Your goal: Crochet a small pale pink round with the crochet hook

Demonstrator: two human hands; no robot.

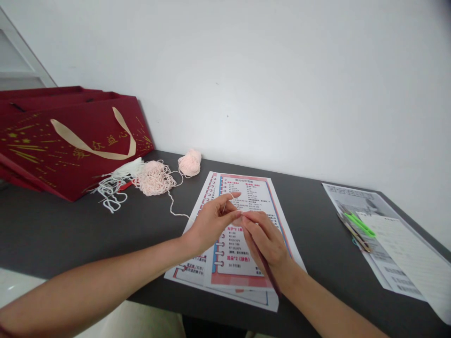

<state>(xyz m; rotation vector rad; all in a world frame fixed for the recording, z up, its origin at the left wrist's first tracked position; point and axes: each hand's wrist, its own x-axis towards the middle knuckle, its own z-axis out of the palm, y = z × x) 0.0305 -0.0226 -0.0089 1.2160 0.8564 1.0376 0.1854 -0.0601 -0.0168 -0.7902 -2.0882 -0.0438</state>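
My left hand (208, 224) is over the printed sheets, index finger stretched out with a strand of yarn running over it. Its thumb and middle finger pinch a small bit of pale pink yarn (237, 219), mostly hidden by the fingers. Close against it, my right hand (268, 240) grips a crochet hook with a dark red handle (269, 276); the hook's tip meets the yarn between both hands. A pale pink strand (175, 213) trails left to a loose tangle of pink yarn (155, 178). Beneath both hands lie printed pattern sheets (232, 277).
Behind the tangle sits a pink yarn ball (190, 163), with loose white yarn (112, 190) to the left. Red gift bags (70, 145) stand at the back left. On the right, a green-handled cutter (361, 225) and scissors-like metal tool (354, 232) rest on papers (405, 249).
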